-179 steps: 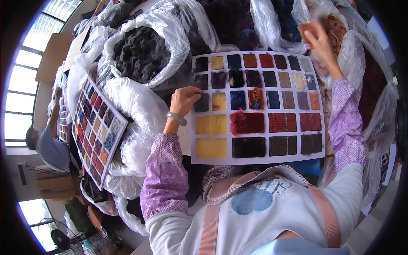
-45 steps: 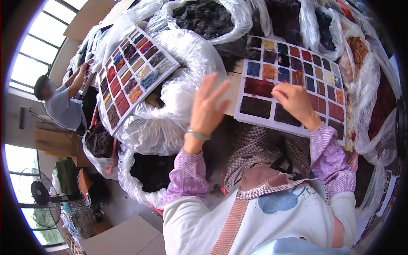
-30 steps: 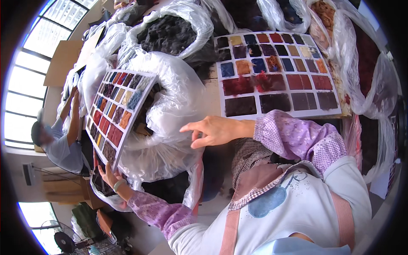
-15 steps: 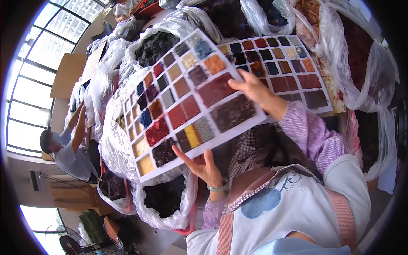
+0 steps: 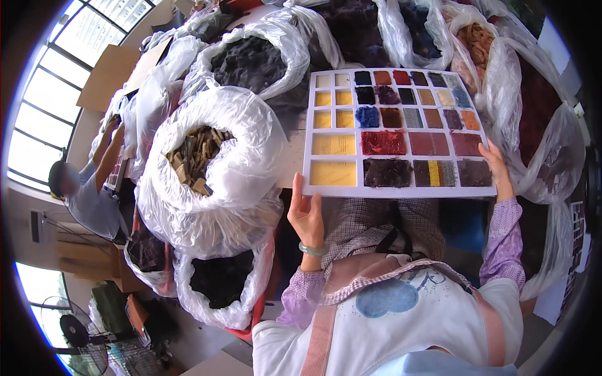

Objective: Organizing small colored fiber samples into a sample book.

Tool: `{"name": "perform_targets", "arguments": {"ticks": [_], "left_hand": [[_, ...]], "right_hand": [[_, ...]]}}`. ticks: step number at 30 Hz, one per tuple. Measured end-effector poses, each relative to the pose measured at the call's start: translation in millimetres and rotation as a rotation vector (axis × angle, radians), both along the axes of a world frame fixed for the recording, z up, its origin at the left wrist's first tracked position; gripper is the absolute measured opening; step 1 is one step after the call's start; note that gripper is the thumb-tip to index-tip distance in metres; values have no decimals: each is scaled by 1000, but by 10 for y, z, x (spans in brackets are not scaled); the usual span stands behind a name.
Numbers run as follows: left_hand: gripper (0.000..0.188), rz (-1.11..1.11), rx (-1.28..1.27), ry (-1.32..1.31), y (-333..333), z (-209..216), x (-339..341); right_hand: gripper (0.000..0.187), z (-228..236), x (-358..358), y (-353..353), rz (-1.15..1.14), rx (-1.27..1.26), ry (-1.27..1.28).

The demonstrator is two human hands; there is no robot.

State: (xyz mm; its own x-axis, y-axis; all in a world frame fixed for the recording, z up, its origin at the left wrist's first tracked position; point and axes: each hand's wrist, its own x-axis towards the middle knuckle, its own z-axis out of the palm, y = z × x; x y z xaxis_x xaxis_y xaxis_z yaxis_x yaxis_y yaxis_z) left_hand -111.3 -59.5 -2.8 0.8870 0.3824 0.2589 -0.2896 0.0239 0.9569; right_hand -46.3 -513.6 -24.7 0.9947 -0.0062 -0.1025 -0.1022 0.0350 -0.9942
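A white swatch board (image 5: 389, 194) lies in front of me, its square windows filled with coloured fuzzy patches: red, blue, brown, black and grey. The windows in its two left columns show plain yellow and cream. My left hand (image 5: 307, 219) is at the board's near left corner, fingers against its edges, a green bangle on the wrist. My right hand (image 5: 498, 168) grips the right edge near the other near corner. The second board seen earlier is out of sight, and I cannot tell whether it lies beneath.
Left of the board stands a clear plastic bag (image 5: 251, 138) of brown and tan pieces (image 5: 195, 160). Other bags hold dark grey fluff (image 5: 249, 66), black fluff (image 5: 219, 282) and orange material (image 5: 475, 47). A co-worker (image 5: 94, 194) works at the far left. A fan (image 5: 75, 332) stands lower left.
The tilted board has swung right and levelled over where the second board lay. My right hand has moved right to its right edge; my left hand has come up to its corner.
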Motion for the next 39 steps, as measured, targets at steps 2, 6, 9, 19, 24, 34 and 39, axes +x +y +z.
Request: {"name": "perform_targets", "arguments": {"ticks": [2, 6, 9, 19, 24, 34, 39], "left_hand": [[53, -16, 82, 129, 71, -168, 63], [61, 121, 631, 177, 199, -79, 138], [45, 97, 918, -9, 410, 108, -45], [24, 648, 1147, 876, 2551, -760, -1816], [30, 422, 784, 947, 2435, -839, -1795], [38, 365, 873, 999, 2441, -882, -1760], [35, 381, 1066, 827, 2445, -985, -1895]], "right_hand": [[49, -76, 110, -17, -5, -132, -32], [39, 21, 145, 134, -219, -617, 58], [39, 543, 97, 599, -330, -1440, -397], [12, 1070, 1387, 4810, 570, -658, -1196], [16, 606, 1642, 6300, 474, -1125, -1343], [6, 659, 1871, 6156, 447, -930, -1404], [15, 1138, 2063, 4773, 339, -652, -1280]]}}
